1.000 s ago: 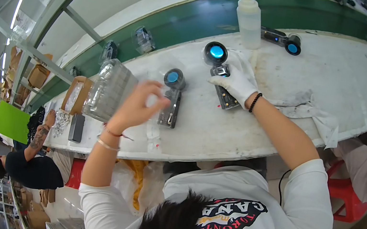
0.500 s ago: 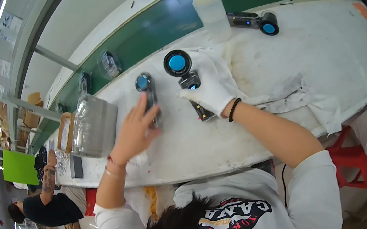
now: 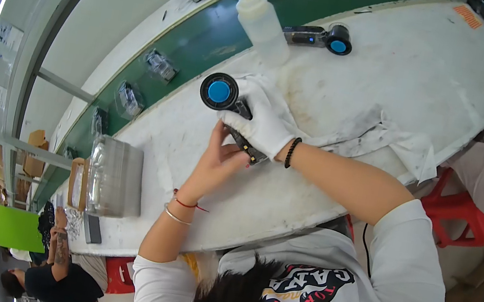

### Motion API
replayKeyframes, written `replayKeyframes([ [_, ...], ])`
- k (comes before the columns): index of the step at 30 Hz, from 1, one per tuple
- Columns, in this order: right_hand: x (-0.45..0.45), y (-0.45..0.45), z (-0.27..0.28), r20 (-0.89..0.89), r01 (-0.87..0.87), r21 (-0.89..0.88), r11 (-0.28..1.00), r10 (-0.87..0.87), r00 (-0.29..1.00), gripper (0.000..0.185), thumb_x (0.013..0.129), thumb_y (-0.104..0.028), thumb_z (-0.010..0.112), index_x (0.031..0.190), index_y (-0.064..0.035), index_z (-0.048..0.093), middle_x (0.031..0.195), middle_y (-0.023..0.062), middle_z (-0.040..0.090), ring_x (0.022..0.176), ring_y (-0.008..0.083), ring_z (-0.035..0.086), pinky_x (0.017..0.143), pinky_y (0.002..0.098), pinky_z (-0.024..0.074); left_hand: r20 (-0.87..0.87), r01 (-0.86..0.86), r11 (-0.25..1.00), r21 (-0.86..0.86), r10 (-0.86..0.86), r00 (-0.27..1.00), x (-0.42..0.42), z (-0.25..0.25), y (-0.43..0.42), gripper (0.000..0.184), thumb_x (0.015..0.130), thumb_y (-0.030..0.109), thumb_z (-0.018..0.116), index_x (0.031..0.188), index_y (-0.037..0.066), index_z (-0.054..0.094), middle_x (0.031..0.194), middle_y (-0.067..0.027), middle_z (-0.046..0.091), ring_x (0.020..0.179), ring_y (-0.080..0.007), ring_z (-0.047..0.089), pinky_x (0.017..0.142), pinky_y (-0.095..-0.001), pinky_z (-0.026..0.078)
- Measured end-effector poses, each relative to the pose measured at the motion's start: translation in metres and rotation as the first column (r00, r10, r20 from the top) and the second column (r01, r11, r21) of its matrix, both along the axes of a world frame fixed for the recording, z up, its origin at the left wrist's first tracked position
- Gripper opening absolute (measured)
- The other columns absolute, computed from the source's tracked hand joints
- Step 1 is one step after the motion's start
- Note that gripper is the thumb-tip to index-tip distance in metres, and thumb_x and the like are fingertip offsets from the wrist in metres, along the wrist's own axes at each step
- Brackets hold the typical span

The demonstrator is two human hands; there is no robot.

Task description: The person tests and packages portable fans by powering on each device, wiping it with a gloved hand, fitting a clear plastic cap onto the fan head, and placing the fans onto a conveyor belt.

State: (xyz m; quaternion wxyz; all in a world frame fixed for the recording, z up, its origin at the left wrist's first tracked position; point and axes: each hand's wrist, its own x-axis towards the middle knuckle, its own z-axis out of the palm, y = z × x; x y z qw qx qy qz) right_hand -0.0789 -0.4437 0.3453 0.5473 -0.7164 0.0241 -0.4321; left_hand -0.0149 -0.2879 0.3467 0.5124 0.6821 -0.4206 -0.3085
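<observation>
Holding a black fan (image 3: 220, 91) over the desk (image 3: 399, 56), blue face up, handle (image 3: 248, 149) angled toward near right. Clamped around the handle with the fingers of the gloved right hand (image 3: 264, 124). Touching the lower handle with the bare left hand (image 3: 213, 168); cannot tell if clamped there or only resting. Noted to the right: a crumpled cloth (image 3: 400, 145). Noted farther off: a squeeze bottle (image 3: 265, 24), just beside a second fan (image 3: 320, 37). Noted left: clear plastic trays (image 3: 117, 178).
</observation>
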Motion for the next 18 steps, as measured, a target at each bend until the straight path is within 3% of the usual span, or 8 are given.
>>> replayKeyframes([
  [2,-0.003,-0.001,0.006,0.05,0.081,-0.181,0.98,-0.073,0.996,0.026,0.082,-0.023,0.067,0.094,-0.0001,0.061,0.091,0.0108,0.061,0.094,0.0189,0.054,0.081,0.0332,0.0443,-0.013,-0.044,0.999,-0.017,0.044,0.999,-0.012,-0.006,0.004,0.088,0.084,0.005,0.065,0.146,0.0,0.002,0.142,-0.0177,0.028,0.101,-0.0178,0.054,0.086,-0.0333,0.048],
  [6,-0.008,0.0,0.006,-0.231,-0.381,0.182,0.906,0.417,0.879,0.032,0.085,-0.026,0.06,0.111,-0.0072,0.058,0.119,0.0126,0.053,0.116,0.0321,0.043,0.099,0.0395,0.0328,-0.097,-0.105,0.986,-0.126,0.094,0.991,-0.017,-0.006,0.023,0.085,0.084,0.0,0.062,0.147,0.005,0.005,0.14,-0.0172,0.032,0.1,-0.0158,0.055,0.084,-0.0308,0.048],
  [9,-0.008,-0.003,0.01,-0.152,-0.219,-0.214,0.952,0.189,0.97,0.027,0.085,-0.027,0.059,0.104,-0.0094,0.063,0.122,0.0104,0.053,0.117,0.0315,0.043,0.1,0.0415,0.0318,-0.203,-0.108,0.984,-0.139,0.078,0.976,-0.018,-0.007,0.035,0.076,0.084,-0.006,0.055,0.147,0.004,0.013,0.131,-0.0128,0.045,0.105,-0.0165,0.055,0.087,-0.0296,0.046],
  [10,-0.011,-0.001,0.015,-0.289,-0.258,-0.14,0.956,0.21,0.934,0.029,0.088,-0.031,0.058,0.103,-0.0072,0.064,0.113,0.01,0.058,0.107,0.0268,0.049,0.094,0.0361,0.0368,-0.198,-0.115,0.982,-0.152,0.084,0.977,-0.016,-0.006,0.037,0.076,0.084,-0.006,0.055,0.147,0.004,0.013,0.131,-0.0128,0.045,0.105,-0.0165,0.055,0.087,-0.0296,0.046],
  [13,-0.003,-0.002,0.006,-0.175,-0.122,-0.263,0.957,0.077,0.982,0.031,0.082,-0.033,0.066,0.098,-0.0072,0.067,0.104,0.0085,0.064,0.106,0.0257,0.053,0.095,0.0353,0.0367,-0.457,-0.137,0.97,-0.203,0.03,0.889,-0.011,-0.003,0.043,0.073,0.079,-0.006,0.052,0.144,-0.002,0.02,0.123,-0.0113,0.053,0.109,-0.0181,0.053,0.093,-0.0304,0.043],
  [14,0.005,-0.01,-0.004,0.057,0.092,-0.485,0.87,-0.073,0.996,0.032,0.078,-0.033,0.069,0.097,-0.0077,0.067,0.102,0.0078,0.065,0.107,0.0265,0.053,0.095,0.0369,0.0362,-0.457,-0.146,0.967,-0.207,0.036,0.889,-0.012,0.001,0.043,0.073,0.079,-0.006,0.052,0.144,-0.002,0.02,0.123,-0.0113,0.053,0.109,-0.0181,0.053,0.093,-0.0304,0.043],
  [15,0.003,-0.014,-0.001,0.043,0.068,-0.528,0.847,-0.054,0.998,0.033,0.073,-0.033,0.073,0.095,-0.0087,0.067,0.107,0.0057,0.063,0.108,0.0267,0.053,0.097,0.0396,0.0354,-0.488,-0.143,0.967,-0.209,0.023,0.873,-0.013,0.003,0.042,0.072,0.077,-0.002,0.051,0.143,-0.002,0.024,0.124,-0.0117,0.052,0.109,-0.0183,0.054,0.094,-0.0312,0.042],
  [18,0.002,-0.013,0.004,-0.124,-0.131,-0.276,0.952,0.1,0.987,0.037,0.072,-0.033,0.074,0.098,-0.008,0.066,0.115,0.0068,0.06,0.109,0.0271,0.053,0.096,0.0395,0.0366,-0.427,-0.157,0.968,-0.194,0.061,0.902,-0.013,0.003,0.044,0.072,0.074,0.0,0.052,0.142,-0.002,0.027,0.124,-0.0121,0.052,0.109,-0.0183,0.054,0.094,-0.0318,0.042],
])
